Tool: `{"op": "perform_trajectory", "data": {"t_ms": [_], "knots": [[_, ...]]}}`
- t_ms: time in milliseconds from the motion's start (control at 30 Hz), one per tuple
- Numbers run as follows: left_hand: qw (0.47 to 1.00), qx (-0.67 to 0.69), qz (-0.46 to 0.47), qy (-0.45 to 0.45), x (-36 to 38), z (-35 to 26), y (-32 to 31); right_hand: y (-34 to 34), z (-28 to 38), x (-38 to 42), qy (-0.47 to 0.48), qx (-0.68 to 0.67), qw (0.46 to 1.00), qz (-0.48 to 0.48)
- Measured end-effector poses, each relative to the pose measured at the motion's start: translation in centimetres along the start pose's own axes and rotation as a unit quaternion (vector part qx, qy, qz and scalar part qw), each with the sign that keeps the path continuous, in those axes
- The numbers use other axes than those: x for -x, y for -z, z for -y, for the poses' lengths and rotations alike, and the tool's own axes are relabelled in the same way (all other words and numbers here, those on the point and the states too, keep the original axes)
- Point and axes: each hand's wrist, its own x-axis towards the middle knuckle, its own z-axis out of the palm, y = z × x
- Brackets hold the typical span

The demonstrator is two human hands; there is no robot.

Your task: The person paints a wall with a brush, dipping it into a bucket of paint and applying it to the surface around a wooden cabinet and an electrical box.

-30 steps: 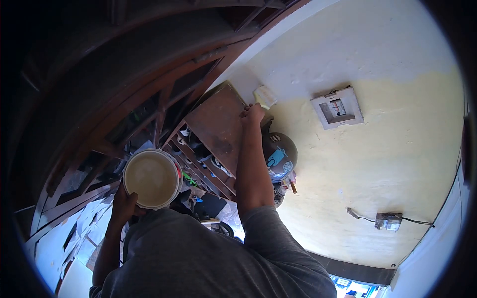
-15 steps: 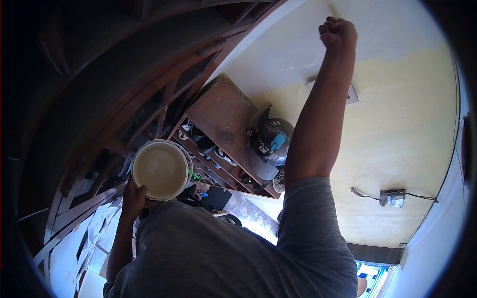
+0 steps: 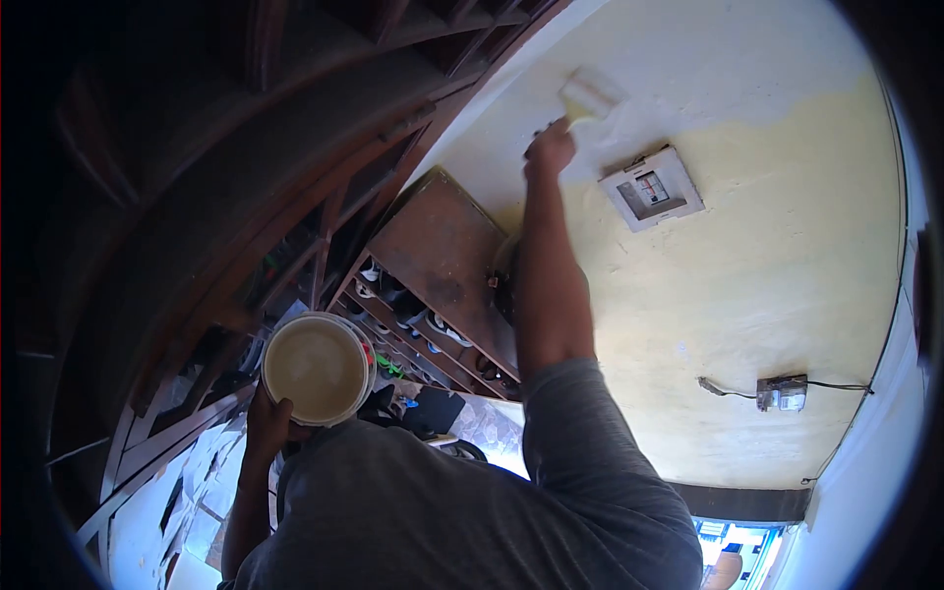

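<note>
My right hand (image 3: 551, 149) is raised to the wall (image 3: 757, 246), its fingers closed round the handle of a wide paintbrush (image 3: 594, 94). The brush is slightly blurred, with a pale yellow part near the hand and its head at the whitish upper area of the wall. Lower down, the wall is yellow. At my waist on the left, my left hand (image 3: 267, 421) grips the lower side of a round white bucket (image 3: 369, 372), thumb against its outside. Pale, cream-coloured paint shows inside the bucket, whose opening faces up.
A white-framed meter panel (image 3: 629, 210) is set in the wall to the right of my forearm. Below it hangs a small box with cables (image 3: 782, 393). A brown shoe rack (image 3: 423, 231) with shoes stands ahead. Dark wooden latticework (image 3: 324, 197) runs along the left.
My right hand and the brush have swept left and down across the upper wall, uncovering the meter panel. My forearm now hides most of the helmet. The bucket sits slightly lower in view.
</note>
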Motion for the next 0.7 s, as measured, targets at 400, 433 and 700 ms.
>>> {"op": "perform_trajectory", "data": {"t_ms": [400,433,700], "knots": [[0.996,0.088,0.004,0.009,-0.9,3.6,1.4,-3.7,-8.4,-0.2,-0.393,-0.299,0.866,0.075],[0.997,0.078,0.008,-0.005,-2.1,5.4,1.3,-3.4,-5.8,-2.4,-0.406,-0.294,0.857,0.122],[0.996,0.086,0.019,0.020,-1.8,2.1,1.2,0.9,21.9,-19.6,-0.181,-0.300,0.882,0.314]]}}
